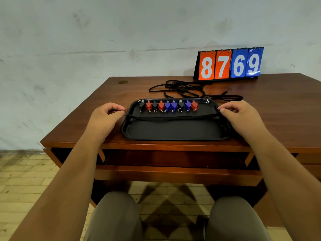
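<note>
A black tray [171,132] lies on a brown wooden desk [271,108]. Along its far side stands a row of several small whistles in black, red and blue [167,105], each with a metal ring. A black cord [172,117] is stretched across the tray from left to right. My left hand [106,117] pinches the cord's frayed left end just off the tray's left rim. My right hand [239,115] pinches the other end at the tray's right rim.
A tangle of more black cords [187,88] lies behind the tray. A flip scoreboard reading 8769 [229,64] stands at the desk's back right, against a pale wall. My knees show below the desk's front edge, over a tiled floor.
</note>
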The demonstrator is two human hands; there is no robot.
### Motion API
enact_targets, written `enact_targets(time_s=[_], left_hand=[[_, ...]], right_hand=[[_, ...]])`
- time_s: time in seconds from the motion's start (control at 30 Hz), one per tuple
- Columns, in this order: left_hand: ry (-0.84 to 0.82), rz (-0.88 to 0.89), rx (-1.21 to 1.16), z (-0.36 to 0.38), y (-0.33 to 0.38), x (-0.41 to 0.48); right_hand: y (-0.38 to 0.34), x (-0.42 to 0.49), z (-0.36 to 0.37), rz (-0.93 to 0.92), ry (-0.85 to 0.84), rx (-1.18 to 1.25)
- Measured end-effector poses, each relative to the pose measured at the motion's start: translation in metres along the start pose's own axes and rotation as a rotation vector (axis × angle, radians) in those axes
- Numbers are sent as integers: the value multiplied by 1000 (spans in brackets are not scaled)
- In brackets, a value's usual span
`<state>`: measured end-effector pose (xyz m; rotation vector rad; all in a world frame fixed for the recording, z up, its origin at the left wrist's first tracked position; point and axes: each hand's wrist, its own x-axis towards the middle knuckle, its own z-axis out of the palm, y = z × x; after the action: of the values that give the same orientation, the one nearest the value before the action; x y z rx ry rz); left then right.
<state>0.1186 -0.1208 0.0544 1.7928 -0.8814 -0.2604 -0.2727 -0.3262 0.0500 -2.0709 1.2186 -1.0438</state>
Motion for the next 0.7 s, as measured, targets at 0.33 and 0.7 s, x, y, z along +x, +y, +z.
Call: enact_targets(time_s=[0.33,0.7], left_hand=[[-46,62,63,3,12,-5],[-103,259,236,28,82,21]], right_hand=[[-5,3,-2,88,5,89],[-12,47,-20,260,-54,221]])
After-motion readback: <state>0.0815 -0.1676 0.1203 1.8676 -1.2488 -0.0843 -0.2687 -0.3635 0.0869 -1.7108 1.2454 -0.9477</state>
